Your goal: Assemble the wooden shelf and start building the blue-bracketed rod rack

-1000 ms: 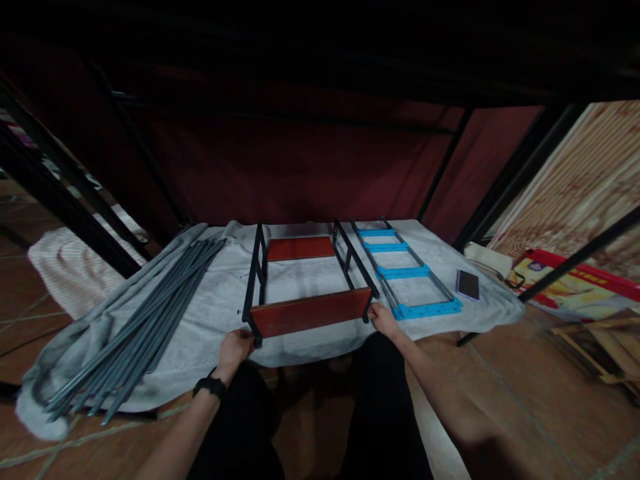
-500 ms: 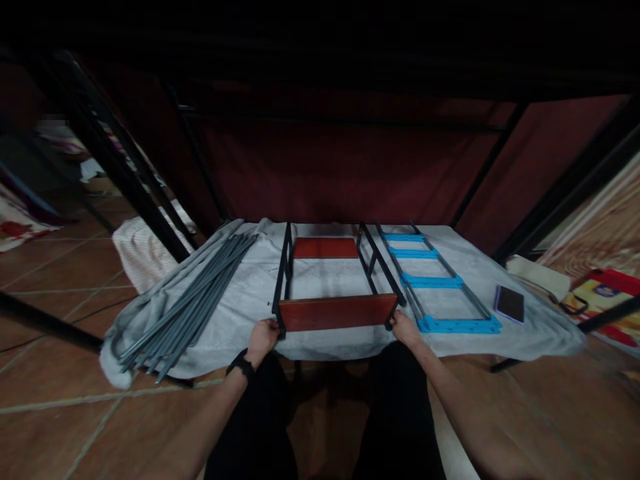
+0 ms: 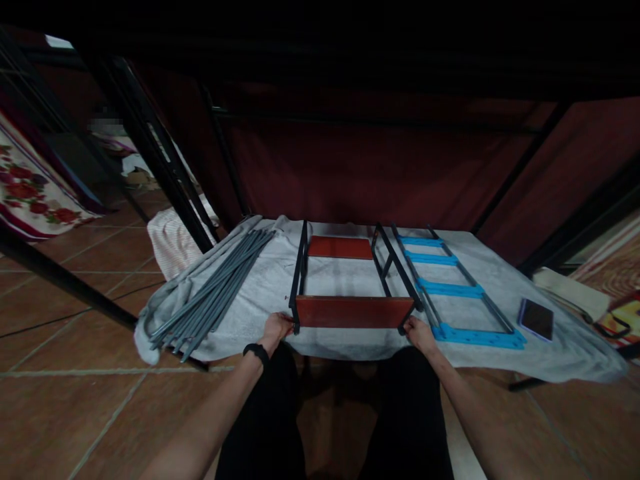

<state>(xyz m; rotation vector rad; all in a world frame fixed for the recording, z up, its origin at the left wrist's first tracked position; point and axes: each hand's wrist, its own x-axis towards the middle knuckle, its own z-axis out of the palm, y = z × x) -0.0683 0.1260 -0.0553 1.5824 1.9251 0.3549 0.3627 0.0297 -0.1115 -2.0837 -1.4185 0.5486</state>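
A small rack [image 3: 355, 312] with a black metal frame and two reddish-brown boards lies on the grey cloth in front of me. One board faces me at the near end; the other board [image 3: 340, 247] is at the far end. My left hand [image 3: 278, 328], with a dark wristband behind it, is closed on the frame's near left corner. At the near right corner, my right hand [image 3: 419, 332] pinches the frame. Both sets of fingertips are partly hidden by the frame.
Several grey tubes [image 3: 220, 287] lie in a pile on the left. Right of the rack is a frame of grey tubes with blue crosspieces [image 3: 450, 289], then a phone [image 3: 536, 319]. Grey cloth [image 3: 260, 280] covers the low table. Dark posts [image 3: 150, 140] and a bar overhead surround it.
The view has turned a little left, so everything on the table appears further right. Both hands keep their hold on the rack's near corners.
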